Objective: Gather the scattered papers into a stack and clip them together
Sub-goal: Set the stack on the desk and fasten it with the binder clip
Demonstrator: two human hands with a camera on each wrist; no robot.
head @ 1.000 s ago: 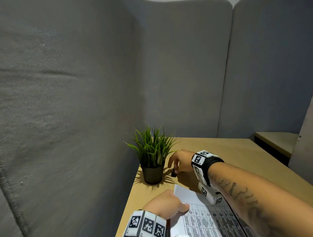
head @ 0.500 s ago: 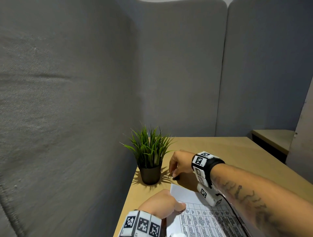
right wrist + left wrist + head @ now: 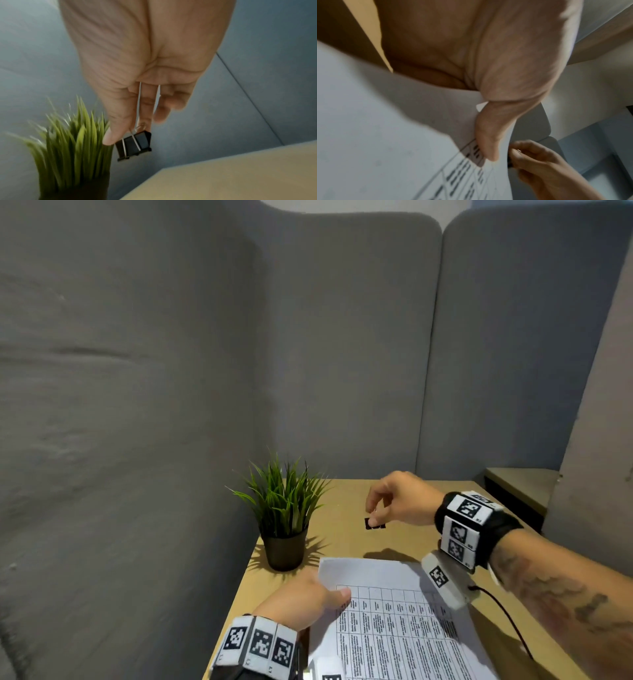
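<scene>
A stack of white papers [image 3: 394, 621] printed with a table lies on the wooden desk [image 3: 342, 535] at the near edge. My left hand [image 3: 308, 597] grips its upper left corner, thumb [image 3: 486, 142] on top of the sheet [image 3: 385, 135]. My right hand [image 3: 387, 501] hovers above the desk beyond the papers and pinches a black binder clip [image 3: 374, 523] by its wire handles. In the right wrist view the binder clip [image 3: 134, 144] hangs below the right hand's fingertips [image 3: 109, 138], clear of the surface.
A small potted grass plant [image 3: 284, 518] stands at the desk's left edge, just left of the clip and beyond my left hand. Grey padded partitions [image 3: 342, 354] enclose the desk on the left and back. A lower side shelf [image 3: 517, 484] sits at far right.
My right hand has lifted the binder clip from beside the plant pot and moved it up and to the right. The left hand keeps its hold on the papers' corner.
</scene>
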